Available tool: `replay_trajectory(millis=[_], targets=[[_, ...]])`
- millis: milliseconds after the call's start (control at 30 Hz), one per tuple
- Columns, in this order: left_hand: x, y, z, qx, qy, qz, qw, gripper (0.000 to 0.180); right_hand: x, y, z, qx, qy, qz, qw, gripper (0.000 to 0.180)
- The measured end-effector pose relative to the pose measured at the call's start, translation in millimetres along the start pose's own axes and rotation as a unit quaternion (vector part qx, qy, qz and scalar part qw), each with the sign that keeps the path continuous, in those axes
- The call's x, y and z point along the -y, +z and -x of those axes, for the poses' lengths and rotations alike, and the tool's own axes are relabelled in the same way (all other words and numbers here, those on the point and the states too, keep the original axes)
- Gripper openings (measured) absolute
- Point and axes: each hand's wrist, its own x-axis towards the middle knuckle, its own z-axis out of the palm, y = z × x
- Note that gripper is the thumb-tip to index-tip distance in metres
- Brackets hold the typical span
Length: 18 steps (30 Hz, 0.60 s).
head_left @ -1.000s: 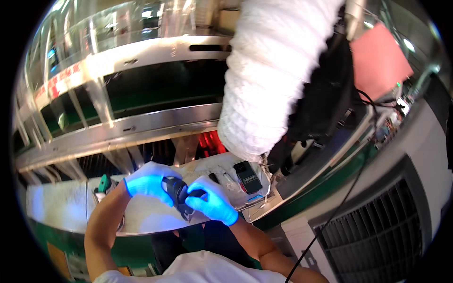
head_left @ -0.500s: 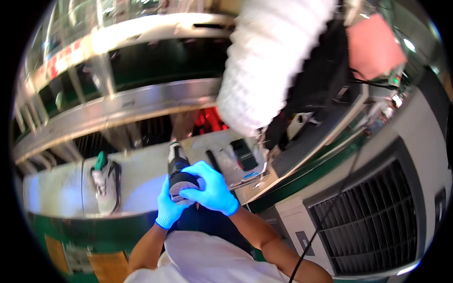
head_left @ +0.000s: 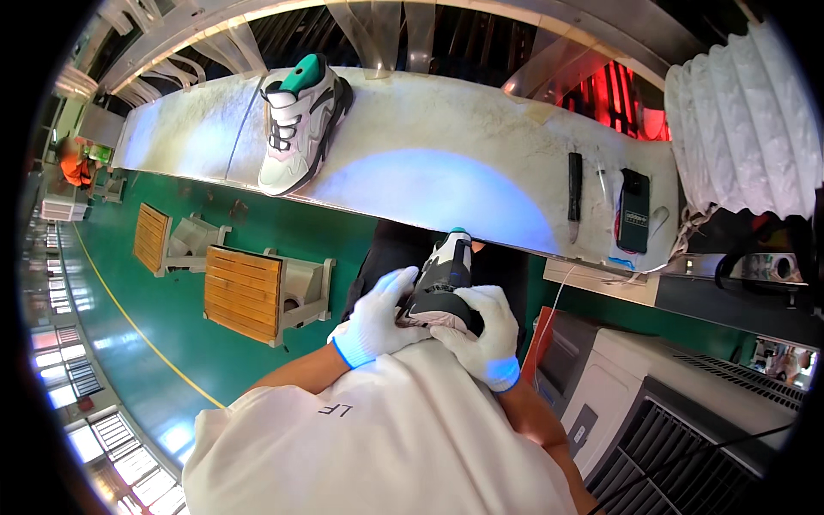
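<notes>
Sneaker (head_left: 439, 283), grey, black and white with a teal touch at the far end, being held close against the white shirt (head_left: 378, 446), low in the view and just in front of the long white workbench (head_left: 446, 163), sole side turned toward the right. Left hand (head_left: 375, 322), in a white glove with a blue cuff, cupping the near end from the left, fingers curled around the heel. Right hand (head_left: 482, 336), gloved the same, wrapping over the near end from the right, fingers closed on the shoe. Compared with half a second ago: gloves no longer glowing blue, now reading white; shoe drawn off the bench and in toward the body; view swung downward, taking in the green floor (head_left: 172, 335) and wooden stools (head_left: 245, 296). Second sneaker (head_left: 300, 120), white, pink and black with a teal tongue, lying on the bench well apart at the left, now seen larger. Black knife-like tool (head_left: 574, 184) and small dark device (head_left: 633, 210) lying side by side on the bench at the right. White ribbed duct (head_left: 747, 129) hanging at the upper right, as before.
</notes>
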Motion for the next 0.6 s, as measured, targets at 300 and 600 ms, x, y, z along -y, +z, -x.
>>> replay_trajectory(millis=[300, 600], targets=[[-35.3, -37.2, -39.5, 0.001, 0.256, -0.059, 0.965, 0.059, -0.1, -5.7, -4.2, 0.038, -0.052, 0.035, 0.997, 0.063], [-16.9, -44.4, -64.9, 0.136, 0.194, 0.041, 0.971, 0.050, -3.3, -2.8, -14.3, 0.057, 0.013, -0.010, 0.998, 0.057]])
